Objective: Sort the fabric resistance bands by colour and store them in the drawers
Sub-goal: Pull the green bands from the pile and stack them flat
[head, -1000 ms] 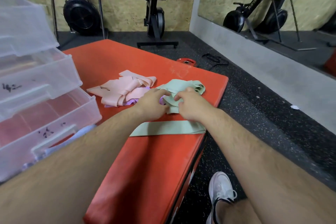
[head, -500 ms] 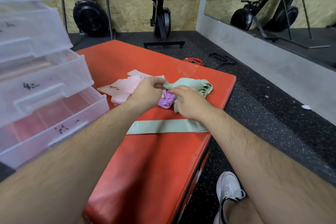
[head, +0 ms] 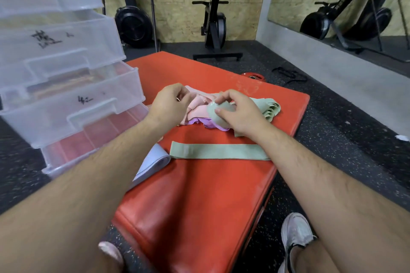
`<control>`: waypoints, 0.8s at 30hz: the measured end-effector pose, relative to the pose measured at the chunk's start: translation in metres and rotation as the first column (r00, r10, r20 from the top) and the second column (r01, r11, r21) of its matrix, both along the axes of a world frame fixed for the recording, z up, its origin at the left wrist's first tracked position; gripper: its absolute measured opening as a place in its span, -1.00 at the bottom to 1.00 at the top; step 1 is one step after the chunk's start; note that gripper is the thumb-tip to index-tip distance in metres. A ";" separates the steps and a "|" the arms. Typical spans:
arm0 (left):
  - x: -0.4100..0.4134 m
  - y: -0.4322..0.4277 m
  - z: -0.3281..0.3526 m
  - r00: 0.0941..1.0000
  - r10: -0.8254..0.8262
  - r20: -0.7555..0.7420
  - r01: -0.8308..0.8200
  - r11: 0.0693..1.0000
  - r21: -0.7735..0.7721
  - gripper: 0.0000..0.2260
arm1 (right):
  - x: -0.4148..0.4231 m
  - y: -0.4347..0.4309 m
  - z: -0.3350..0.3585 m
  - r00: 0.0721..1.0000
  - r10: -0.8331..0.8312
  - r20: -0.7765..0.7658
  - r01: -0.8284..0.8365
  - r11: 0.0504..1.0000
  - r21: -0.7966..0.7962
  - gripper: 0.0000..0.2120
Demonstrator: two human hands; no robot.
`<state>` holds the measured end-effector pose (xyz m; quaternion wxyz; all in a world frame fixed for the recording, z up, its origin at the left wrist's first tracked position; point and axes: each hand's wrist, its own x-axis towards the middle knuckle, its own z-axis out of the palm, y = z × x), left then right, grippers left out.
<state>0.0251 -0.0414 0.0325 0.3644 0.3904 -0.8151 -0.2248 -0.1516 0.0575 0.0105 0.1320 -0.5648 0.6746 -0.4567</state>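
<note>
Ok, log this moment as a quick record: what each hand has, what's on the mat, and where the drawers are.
Left hand: grips pink band
Right hand: pinches green band
Laid flat: second green band, lilac band
Pile: purple band, green loops
Surface: red mat
Drawers: clear, stacked, left of mat

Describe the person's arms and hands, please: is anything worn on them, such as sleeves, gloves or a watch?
Both arms are bare as far as the view shows: no sleeve covers the left forearm or the right forearm, and both carry visible hair. The left hand and the right hand are ungloved. No watch or bracelet shows at either wrist.
</note>
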 end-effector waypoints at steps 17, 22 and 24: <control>0.002 0.015 -0.014 0.870 -0.489 -0.062 0.465 0.771 0.435 -0.44 | -0.002 0.022 0.021 0.952 0.298 0.070 -0.306 0.940 0.150 -0.66; 0.000 0.016 -0.010 0.847 -0.525 -0.088 0.508 0.748 0.427 -0.58 | -0.004 0.028 0.025 0.950 0.313 -0.004 -0.306 0.932 0.193 -0.67; -0.001 0.016 -0.010 0.861 -0.502 -0.083 0.479 0.744 0.466 -0.69 | -0.004 0.028 0.026 0.950 0.312 -0.008 -0.305 0.933 0.194 -0.65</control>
